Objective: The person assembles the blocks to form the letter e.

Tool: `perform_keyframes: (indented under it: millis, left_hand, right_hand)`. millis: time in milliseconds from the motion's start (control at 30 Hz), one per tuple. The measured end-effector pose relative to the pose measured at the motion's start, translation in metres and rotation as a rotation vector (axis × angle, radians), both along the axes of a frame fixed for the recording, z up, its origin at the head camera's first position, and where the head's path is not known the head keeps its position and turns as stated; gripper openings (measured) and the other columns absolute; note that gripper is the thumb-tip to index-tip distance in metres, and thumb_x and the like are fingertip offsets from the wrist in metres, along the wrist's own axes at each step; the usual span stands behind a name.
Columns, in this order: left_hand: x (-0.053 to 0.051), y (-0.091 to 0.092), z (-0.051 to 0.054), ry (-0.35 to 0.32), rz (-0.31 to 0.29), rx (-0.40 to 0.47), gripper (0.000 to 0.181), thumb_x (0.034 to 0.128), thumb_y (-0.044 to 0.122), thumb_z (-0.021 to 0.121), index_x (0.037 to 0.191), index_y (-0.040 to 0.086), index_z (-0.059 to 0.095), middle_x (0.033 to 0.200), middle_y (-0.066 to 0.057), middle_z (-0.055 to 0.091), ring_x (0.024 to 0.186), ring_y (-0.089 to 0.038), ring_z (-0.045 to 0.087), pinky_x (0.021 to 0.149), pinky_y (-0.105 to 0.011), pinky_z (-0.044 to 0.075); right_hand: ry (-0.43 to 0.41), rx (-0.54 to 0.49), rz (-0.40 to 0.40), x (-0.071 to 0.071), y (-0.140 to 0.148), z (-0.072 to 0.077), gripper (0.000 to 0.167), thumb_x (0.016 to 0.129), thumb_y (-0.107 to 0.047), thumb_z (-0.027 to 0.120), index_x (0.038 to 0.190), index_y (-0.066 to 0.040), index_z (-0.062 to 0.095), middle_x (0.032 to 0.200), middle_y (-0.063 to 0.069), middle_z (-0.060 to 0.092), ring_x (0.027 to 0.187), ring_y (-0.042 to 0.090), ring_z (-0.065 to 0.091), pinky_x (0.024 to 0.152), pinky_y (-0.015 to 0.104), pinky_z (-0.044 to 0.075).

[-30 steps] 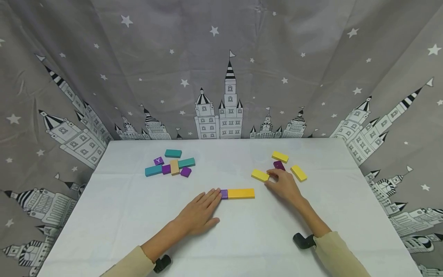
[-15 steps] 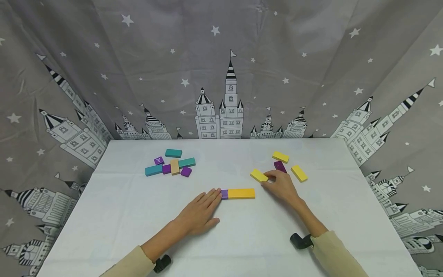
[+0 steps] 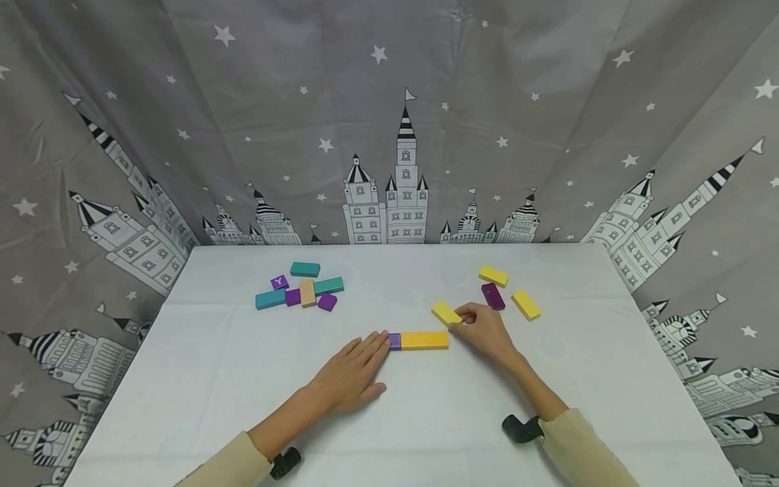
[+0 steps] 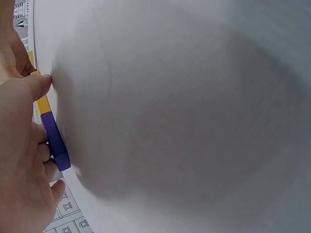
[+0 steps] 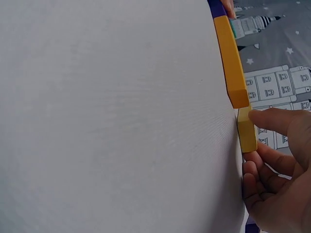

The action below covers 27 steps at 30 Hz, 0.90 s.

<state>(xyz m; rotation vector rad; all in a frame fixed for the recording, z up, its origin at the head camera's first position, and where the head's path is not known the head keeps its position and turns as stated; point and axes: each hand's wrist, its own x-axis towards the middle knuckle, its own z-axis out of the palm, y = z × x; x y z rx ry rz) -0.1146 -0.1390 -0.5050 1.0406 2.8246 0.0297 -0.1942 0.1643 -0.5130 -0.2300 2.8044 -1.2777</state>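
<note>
My left hand (image 3: 349, 379) lies flat with straight fingers over the left part of a purple block (image 3: 395, 341). An orange-yellow long block (image 3: 425, 340) sits end to end with the purple one. In the left wrist view more of the purple block (image 4: 56, 141) shows beneath the fingers. Just behind the orange block's right end, my right hand (image 3: 483, 331) pinches a yellow block (image 3: 446, 313) between thumb and fingers. That block is tilted relative to the row. From the right wrist, the pinched yellow block (image 5: 246, 128) appears beyond the orange block's end (image 5: 238, 98).
Back right, two more yellow blocks (image 3: 493, 276) (image 3: 526, 305) lie around a dark purple block (image 3: 493, 296). At back left is a cluster of teal blocks (image 3: 305, 269), purple blocks (image 3: 327, 302) and a tan block (image 3: 307, 293). A grey castle-print curtain (image 3: 274, 135) borders the white table (image 3: 389, 433).
My right hand has drawn the yellow block left and toward me, away from the other yellow blocks, uncovering the dark purple block. My left hand has stayed in place.
</note>
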Motion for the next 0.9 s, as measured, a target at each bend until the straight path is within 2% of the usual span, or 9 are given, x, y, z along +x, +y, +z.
perform_keyframes:
  millis: [400,900]
  left_hand:
    - [0.0001,-0.0001,0.0004,-0.002,0.0,0.018,0.076,0.1009,0.05,0.05,0.157,0.003,0.027,0.164,-0.012,0.022,0.149,-0.028,0.02,0.119,-0.045,0.02]
    - [-0.0003,-0.0004,-0.0008,0.014,-0.008,0.003,0.076,0.1011,0.051,0.049,0.157,0.003,0.028,0.164,-0.012,0.021,0.15,-0.027,0.019,0.119,-0.045,0.02]
  right_hand:
    - [-0.053,0.036,0.005,-0.0014,-0.0053,0.0022,0.032,0.083,-0.022,0.082,0.104,0.0,0.071,0.087,0.003,0.065,0.08,0.018,0.055,0.071,0.029,0.048]
    - [-0.062,0.043,0.005,-0.0023,-0.0076,0.0029,0.033,0.082,-0.025,0.083,0.102,-0.001,0.071,0.085,0.002,0.065,0.078,0.016,0.056,0.072,0.029,0.049]
